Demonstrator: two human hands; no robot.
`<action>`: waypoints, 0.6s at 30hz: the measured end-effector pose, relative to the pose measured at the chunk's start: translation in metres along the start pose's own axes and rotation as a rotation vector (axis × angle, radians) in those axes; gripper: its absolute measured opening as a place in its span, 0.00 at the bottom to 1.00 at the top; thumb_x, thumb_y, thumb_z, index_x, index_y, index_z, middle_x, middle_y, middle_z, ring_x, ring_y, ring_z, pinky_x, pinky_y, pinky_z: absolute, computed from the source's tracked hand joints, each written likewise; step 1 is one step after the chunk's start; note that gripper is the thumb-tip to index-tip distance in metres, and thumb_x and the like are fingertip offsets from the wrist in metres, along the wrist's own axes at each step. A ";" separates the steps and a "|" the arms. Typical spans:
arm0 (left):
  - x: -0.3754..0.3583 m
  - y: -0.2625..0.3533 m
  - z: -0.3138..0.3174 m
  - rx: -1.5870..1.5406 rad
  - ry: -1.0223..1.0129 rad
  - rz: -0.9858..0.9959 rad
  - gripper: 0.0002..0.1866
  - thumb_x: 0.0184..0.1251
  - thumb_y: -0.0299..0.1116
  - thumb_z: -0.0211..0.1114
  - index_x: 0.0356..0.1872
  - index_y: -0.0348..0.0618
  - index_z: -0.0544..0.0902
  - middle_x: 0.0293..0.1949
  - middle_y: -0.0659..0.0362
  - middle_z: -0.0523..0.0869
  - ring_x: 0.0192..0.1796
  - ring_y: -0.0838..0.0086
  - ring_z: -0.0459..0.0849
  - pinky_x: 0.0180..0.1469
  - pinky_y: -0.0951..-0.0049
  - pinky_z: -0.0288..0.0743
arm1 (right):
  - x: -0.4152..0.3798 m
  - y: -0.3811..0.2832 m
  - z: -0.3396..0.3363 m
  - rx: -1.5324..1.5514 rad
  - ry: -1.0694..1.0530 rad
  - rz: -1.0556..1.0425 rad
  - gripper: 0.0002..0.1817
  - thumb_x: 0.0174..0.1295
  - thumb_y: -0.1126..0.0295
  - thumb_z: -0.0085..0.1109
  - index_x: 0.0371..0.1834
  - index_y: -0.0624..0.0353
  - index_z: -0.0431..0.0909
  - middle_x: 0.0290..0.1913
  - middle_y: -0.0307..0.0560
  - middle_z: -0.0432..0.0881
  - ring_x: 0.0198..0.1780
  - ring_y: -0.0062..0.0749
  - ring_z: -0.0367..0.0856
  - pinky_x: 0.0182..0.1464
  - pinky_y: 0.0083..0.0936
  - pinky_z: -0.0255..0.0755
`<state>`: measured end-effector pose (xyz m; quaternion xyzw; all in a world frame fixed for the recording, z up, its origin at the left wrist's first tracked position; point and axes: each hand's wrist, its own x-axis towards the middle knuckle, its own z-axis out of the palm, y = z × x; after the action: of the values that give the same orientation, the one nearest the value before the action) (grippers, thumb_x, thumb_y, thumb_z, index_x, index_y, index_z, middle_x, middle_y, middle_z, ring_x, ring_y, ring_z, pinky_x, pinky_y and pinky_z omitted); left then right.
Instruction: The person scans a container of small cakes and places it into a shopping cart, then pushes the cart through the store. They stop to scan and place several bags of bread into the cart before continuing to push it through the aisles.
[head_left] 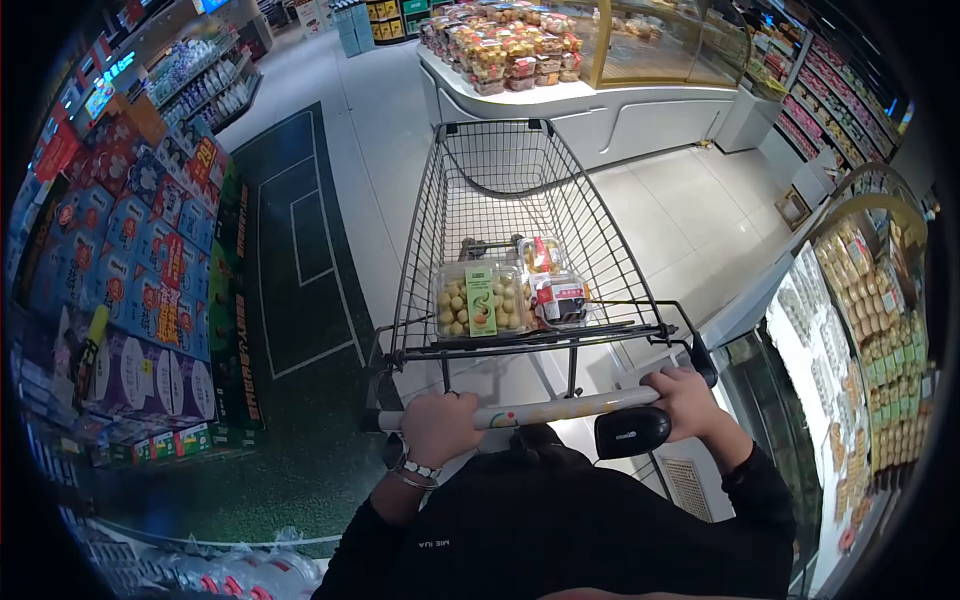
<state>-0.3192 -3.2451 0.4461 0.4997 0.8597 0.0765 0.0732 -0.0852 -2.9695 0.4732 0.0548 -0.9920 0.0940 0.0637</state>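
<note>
Both hands grip the light-coloured handle (560, 410) of a wire shopping cart (610, 235). My left hand (440, 428) is wrapped round the handle's left part, with a watch and a bracelet at the wrist. My right hand (685, 402) closes round the right end, beside a black oval device (633, 432) fixed to the handle. At the near end of the cart sits a clear box of round, pale yellow-green items (453, 303) with a green label. Right of it are a clear box with dark contents (560, 300) and a smaller clear box (541, 254) behind.
Stacked blue and purple cartons (150, 270) stand on a green mat (300, 240) at left. Ahead is a white counter (640, 120) with packed food boxes (510, 45). A display of packaged goods (870, 340) lines the right. Wrapped bottles (240, 572) lie at lower left.
</note>
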 end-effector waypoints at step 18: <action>0.040 -0.092 -0.023 0.086 0.031 -0.511 0.12 0.39 0.46 0.68 0.21 0.50 0.83 0.20 0.56 0.82 0.27 0.62 0.84 0.31 0.62 0.77 | 0.220 0.088 0.031 0.101 -0.005 -0.325 0.13 0.28 0.54 0.66 0.18 0.46 0.83 0.39 0.34 0.76 0.38 0.31 0.73 0.38 0.30 0.67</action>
<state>-0.4217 -3.2564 0.4480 0.2676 0.9615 0.0267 0.0558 -0.3160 -2.9107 0.4577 0.2179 -0.9642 0.1323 0.0727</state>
